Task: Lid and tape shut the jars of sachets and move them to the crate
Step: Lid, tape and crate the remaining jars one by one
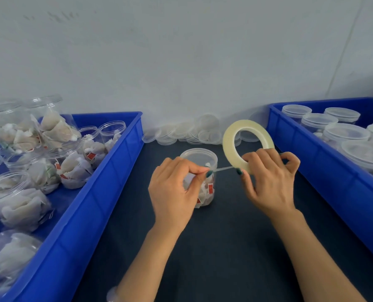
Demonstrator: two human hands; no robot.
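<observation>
**At mid-counter, tape drawn out beside a lidded jar**

On the dark counter [224, 240], between two blue crates, stands the jar of sachets [208, 192], upright with its lid [198, 156] on. The left hand [172, 188] hangs in front of it, its fingers [202, 171] pinching the free end of the tape strip [223, 169] level with the lid seam. The right hand [268, 182] grips the tape roll [228, 140], held on edge just right of the jar. The strip runs crosswise, left to right, past the jar's upper wall; whether it touches the plastic I cannot tell. The left hand is nearer the jar, so it will likely press the end onto the seam. The right crate [312, 164], with lidded jars in it, lies beyond the right hand. The left crate [107, 192] holds open jars. Along the wall lie loose lids [181, 134].
</observation>
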